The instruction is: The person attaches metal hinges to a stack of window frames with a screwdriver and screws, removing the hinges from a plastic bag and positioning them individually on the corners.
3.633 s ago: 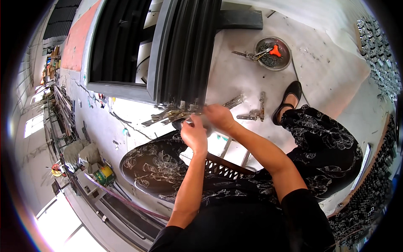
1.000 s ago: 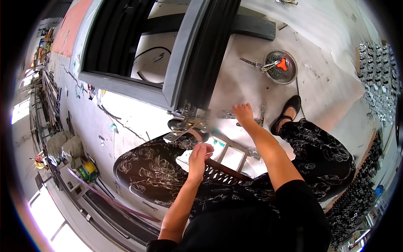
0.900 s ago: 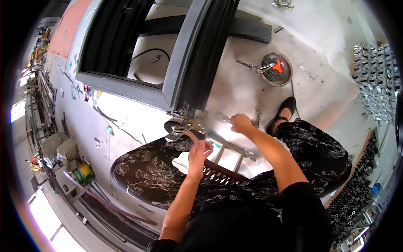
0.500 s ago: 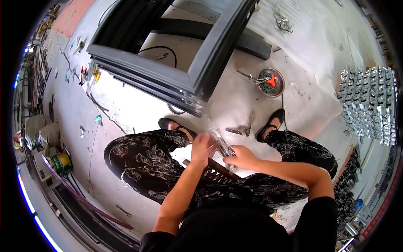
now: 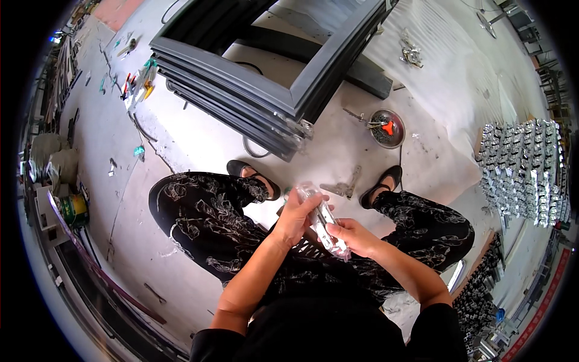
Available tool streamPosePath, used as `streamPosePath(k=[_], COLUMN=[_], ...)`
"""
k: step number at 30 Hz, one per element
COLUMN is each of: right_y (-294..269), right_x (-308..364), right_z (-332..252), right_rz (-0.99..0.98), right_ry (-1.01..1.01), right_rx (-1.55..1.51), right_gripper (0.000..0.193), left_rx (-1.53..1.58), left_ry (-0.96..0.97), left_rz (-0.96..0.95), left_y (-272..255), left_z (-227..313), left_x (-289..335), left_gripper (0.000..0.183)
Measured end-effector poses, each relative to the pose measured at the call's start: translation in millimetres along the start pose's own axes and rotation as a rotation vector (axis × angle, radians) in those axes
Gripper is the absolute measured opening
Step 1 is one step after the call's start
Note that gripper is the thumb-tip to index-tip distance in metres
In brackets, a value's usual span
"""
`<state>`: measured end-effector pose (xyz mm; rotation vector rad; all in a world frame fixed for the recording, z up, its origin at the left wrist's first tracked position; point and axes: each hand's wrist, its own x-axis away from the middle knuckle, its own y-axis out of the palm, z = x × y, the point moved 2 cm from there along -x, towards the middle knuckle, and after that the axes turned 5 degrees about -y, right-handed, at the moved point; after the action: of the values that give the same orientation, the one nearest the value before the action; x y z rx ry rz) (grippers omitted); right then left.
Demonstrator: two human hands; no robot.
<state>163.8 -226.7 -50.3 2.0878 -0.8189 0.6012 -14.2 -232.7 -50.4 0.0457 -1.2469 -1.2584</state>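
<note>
Between my knees, both hands hold a long, narrow silver metal fitting (image 5: 326, 224) in clear plastic wrap. It slants from upper left to lower right, and its exact kind is hard to make out. My left hand (image 5: 292, 219) grips its upper end, with the thumb across the wrap. Closed near the lower end is my right hand (image 5: 357, 237), thumb on top. On the floor past my hands lies an angled flat metal piece (image 5: 347, 186), close to my right shoe (image 5: 382, 186).
Grey window frames (image 5: 226, 75) stand stacked ahead, corner toward me. Right of them sits a metal bowl (image 5: 400, 138) with small hardware and an orange piece (image 5: 388, 127). Silver parts (image 5: 522, 172) are piled at far right; metal fittings (image 5: 411, 54) lie on white sheeting. Hand tools (image 5: 137, 87) lie left.
My left hand has closed around the upper end of the wrapped fitting, where its fingers were blurred before. The fitting has come slightly lower and steadier. The whole view has shifted a little.
</note>
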Motion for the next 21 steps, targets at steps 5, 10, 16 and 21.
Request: streamPosePath(k=[5, 10, 16, 21], right_y=[-4.9, -12.0, 3.9, 0.9], right_x=[-2.3, -2.1, 8.8, 1.6], right_z=[-9.1, -27.8, -39.7, -18.3], right_rz=[-0.143, -0.116, 0.22, 0.39], right_ry=[0.026, 0.049, -0.474, -0.666], right_rx=[0.329, 0.492, 0.956, 0.904], right_gripper=[0.053, 0.048, 0.046, 0.037], left_rx=[-0.371, -0.25, -0.137, -0.717], left_ry=[0.085, 0.111, 0.289, 0.634], left_rz=[0.061, 0.09, 0.149, 0.548], left_y=[-17.1, -11.1, -2.7, -7.5], left_z=[-2.9, 0.8, 9.4, 15.3], left_x=[-1.3, 4.3, 5.0, 6.4], left_gripper=[0.043, 0.044, 0.034, 0.017])
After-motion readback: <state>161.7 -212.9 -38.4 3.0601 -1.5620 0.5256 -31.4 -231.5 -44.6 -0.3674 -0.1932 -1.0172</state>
